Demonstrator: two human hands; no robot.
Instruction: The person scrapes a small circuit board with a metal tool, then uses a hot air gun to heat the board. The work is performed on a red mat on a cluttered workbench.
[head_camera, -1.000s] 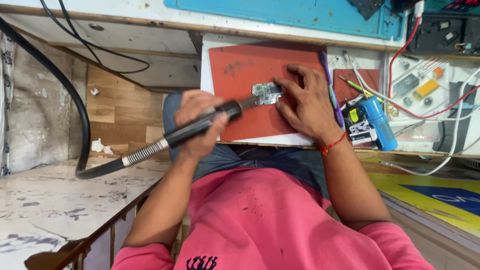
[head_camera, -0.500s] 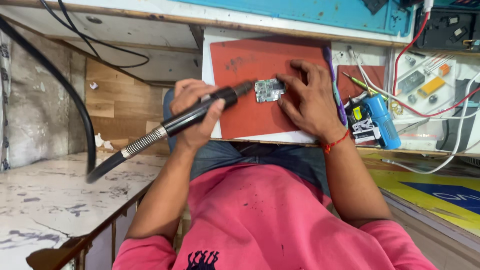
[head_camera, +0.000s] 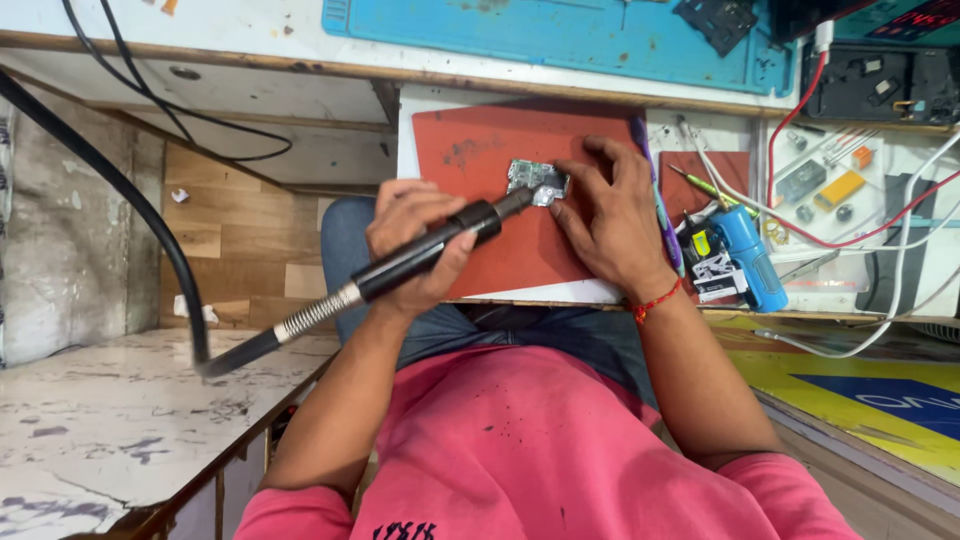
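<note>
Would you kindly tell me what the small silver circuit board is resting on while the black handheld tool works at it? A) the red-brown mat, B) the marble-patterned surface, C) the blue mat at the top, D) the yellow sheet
A: the small silver circuit board lies on the red-brown mat, pinned by the right hand, with the tip of the black handheld tool in the left hand against it.

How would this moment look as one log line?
left hand: grips black hot-air wand | nozzle: at small circuit board | right hand: steadies board | surface: red mat
</note>
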